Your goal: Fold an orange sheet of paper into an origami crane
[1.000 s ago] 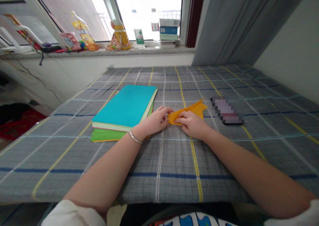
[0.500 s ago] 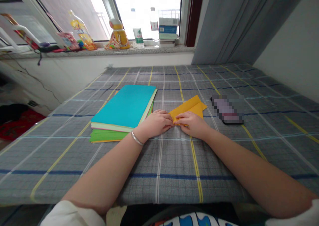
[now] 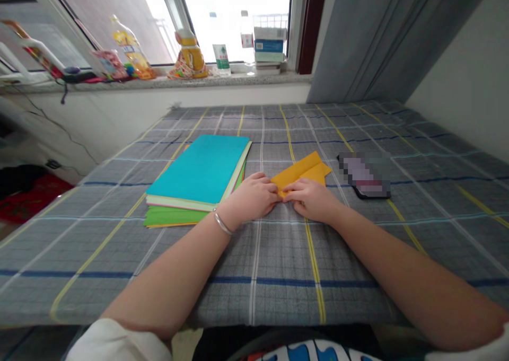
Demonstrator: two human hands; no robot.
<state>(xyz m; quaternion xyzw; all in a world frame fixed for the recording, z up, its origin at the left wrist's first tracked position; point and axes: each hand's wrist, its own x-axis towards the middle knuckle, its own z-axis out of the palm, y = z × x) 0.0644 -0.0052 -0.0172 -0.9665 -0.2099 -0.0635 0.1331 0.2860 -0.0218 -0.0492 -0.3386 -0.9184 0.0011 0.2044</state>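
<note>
A folded sheet of orange paper (image 3: 300,171) lies on the plaid cloth, its far end rising to pointed corners on the right. My left hand (image 3: 256,196), with a silver bangle at the wrist, has its fingers closed on the paper's near left corner. My right hand (image 3: 312,199) pinches and presses the near edge just beside it, fingertips almost meeting the left ones. The fingers hide the near part of the paper. Left of my hands rests a stack of coloured paper (image 3: 201,167), blue on top, with pale and green sheets below.
A phone (image 3: 363,176) with a blurred screen lies to the right. The grey plaid cloth (image 3: 159,276) covers the table. Along the windowsill (image 3: 238,80) stand a drink bottle (image 3: 133,51), a yellow jug (image 3: 191,53), a tube (image 3: 221,59) and stacked boxes (image 3: 269,48).
Both hands have shifted slightly to the right along the paper's near edge, the right fingertips a little further from the corner. The paper has barely moved.
</note>
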